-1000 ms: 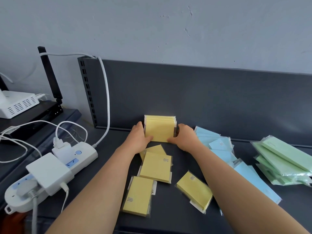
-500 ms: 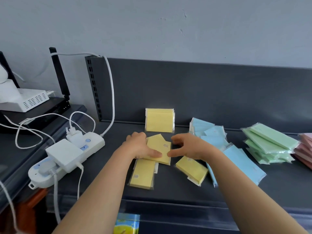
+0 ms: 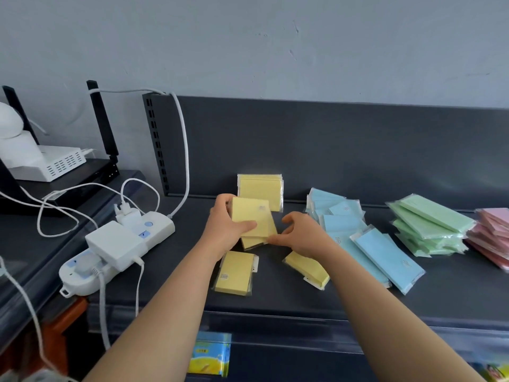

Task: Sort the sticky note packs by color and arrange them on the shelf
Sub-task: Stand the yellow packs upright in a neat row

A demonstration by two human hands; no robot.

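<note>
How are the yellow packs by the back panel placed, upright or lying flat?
Upright: the yellow packs stand on edge, faces forward, at the back panel.

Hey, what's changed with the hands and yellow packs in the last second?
Both hands let go of the upright yellow stack and came toward the person. The left hand took hold of loose yellow packs and raised them off the shelf; the right hand touches their lower edge. The two flat yellow packs in front and the blue packs, green packs and pink packs stayed put.

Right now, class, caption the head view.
Left hand grips yellow packs, right hand beside them, over the shelf.
</note>
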